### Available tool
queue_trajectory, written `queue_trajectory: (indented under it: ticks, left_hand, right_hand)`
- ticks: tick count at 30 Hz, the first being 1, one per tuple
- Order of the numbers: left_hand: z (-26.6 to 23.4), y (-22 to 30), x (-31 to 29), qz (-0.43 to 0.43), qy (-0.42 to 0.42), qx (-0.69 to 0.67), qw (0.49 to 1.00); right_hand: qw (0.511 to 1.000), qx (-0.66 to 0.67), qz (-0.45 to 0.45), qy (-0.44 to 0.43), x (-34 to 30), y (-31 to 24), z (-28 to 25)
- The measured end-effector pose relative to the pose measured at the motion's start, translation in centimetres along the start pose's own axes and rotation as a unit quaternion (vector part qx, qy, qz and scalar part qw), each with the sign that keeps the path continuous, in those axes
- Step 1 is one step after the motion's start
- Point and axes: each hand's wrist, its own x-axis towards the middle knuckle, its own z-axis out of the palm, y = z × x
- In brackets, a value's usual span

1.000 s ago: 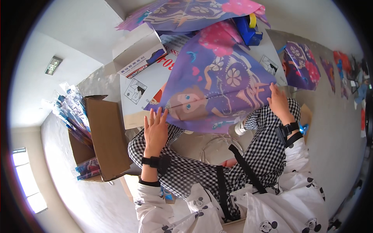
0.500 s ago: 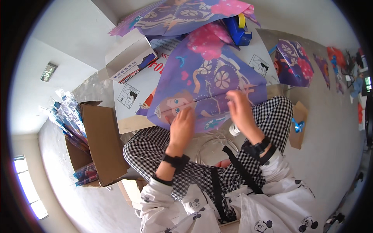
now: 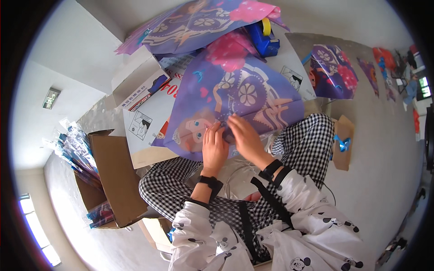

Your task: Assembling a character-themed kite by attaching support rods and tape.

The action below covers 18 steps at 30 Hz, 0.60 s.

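A purple printed sheet [image 3: 183,113] with a cartoon figure, pink flowers and white ornaments lies over the cardboard in front of me, its near edge by my knees. A crease runs across it. My left hand [image 3: 215,148] is closed on the sheet, fingertips pressed together beside the printed face. Close to its right, my right hand [image 3: 247,139] bends its fingers onto the sheet at the crease, the tips almost meeting the left ones. The thumbs and whatever lies under the fingertips are mostly hidden.
Behind the sheet stand a blue tape dispenser [image 3: 264,41] with a yellow roll, another purple sheet [image 3: 190,29] and an opened white box [image 3: 140,81]. A brown carton [image 3: 118,180] of plastic-wrapped packs is left. Further right are a printed sheet [image 3: 333,74] and a small carton [image 3: 346,151].
My right hand has moved left along the crease to beside my left hand, its fingers closing in. My left hand stays near the printed face. The view has shifted slightly.
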Motion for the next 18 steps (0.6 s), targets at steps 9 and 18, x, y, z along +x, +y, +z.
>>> queue_trajectory:
  ticks: [9, 18]
  left_hand:
    - [-1.1, -0.5, -0.8, 0.022, -0.108, 0.138, 0.984]
    - [-6.9, -8.8, -2.4, -0.166, -0.078, 0.204, 0.962]
  right_hand:
    - [0.992, -0.118, 0.025, -0.035, -1.7, 1.5, -0.7]
    - [0.899, -0.331, 0.282, -0.049, -3.1, 16.9, -10.9]
